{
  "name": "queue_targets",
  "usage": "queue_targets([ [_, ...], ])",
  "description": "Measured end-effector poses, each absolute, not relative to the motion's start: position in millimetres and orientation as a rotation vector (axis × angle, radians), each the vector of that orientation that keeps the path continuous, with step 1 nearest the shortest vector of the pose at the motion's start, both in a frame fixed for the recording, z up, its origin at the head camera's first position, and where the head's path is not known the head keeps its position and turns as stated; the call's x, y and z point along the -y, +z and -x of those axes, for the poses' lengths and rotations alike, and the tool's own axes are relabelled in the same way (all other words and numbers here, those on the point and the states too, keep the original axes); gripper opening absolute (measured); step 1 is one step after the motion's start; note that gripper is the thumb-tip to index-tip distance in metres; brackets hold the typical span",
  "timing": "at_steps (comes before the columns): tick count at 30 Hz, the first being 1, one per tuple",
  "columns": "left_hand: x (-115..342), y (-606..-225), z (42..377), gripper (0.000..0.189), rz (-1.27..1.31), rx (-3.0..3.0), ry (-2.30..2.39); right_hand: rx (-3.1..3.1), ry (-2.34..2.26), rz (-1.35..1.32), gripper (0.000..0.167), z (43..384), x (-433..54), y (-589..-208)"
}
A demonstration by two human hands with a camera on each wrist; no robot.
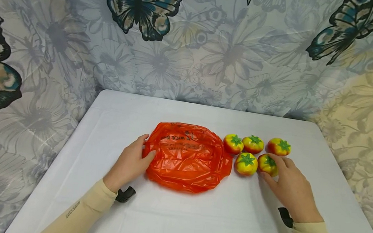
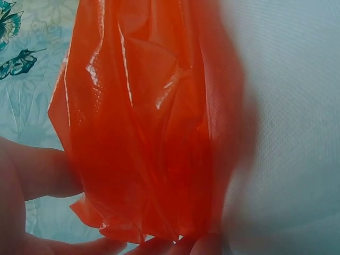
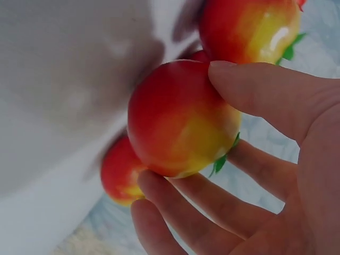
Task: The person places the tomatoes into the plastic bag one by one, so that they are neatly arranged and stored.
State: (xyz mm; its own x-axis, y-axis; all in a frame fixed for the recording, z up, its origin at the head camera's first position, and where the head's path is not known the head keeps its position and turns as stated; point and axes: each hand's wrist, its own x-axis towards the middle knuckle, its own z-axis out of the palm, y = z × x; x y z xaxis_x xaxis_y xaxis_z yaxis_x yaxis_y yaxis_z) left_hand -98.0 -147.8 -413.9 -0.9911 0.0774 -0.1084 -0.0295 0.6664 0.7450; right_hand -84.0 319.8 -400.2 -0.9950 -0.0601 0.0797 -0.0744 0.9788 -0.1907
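Note:
A red plastic bag with dark print lies flattened on the white table. At its left edge my left hand holds it, thumb on one side and fingers on the other; the left wrist view has the creased bag between them. My right hand grips the nearest toy tomato on the right, red and yellow with a green leafy top. In the right wrist view, thumb and fingertips span this tomato. Another toy tomato sits just left of it.
Behind these stand more toy tomatoes, one beside the bag, one in the middle and one at the right. The white table backs onto a butterfly-patterned cloth. Black straps show at both wrists.

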Motion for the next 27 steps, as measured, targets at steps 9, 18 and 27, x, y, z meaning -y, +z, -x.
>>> queue_targets([
  [9, 147, -414, 99, 0.074, -0.047, -2.747, 1.230, 2.922, 0.292, -0.204, 0.072, 86, -307, -368],
  [18, 148, -413, 98, 0.075, -0.040, -2.737, 1.230, 2.936, 0.394, -0.351, 0.066, 105, -246, -345],
  [27, 148, -413, 99, 0.075, -0.029, -2.748, 1.228, 2.956, 0.457, -0.514, 0.063, 125, -177, -349],
])
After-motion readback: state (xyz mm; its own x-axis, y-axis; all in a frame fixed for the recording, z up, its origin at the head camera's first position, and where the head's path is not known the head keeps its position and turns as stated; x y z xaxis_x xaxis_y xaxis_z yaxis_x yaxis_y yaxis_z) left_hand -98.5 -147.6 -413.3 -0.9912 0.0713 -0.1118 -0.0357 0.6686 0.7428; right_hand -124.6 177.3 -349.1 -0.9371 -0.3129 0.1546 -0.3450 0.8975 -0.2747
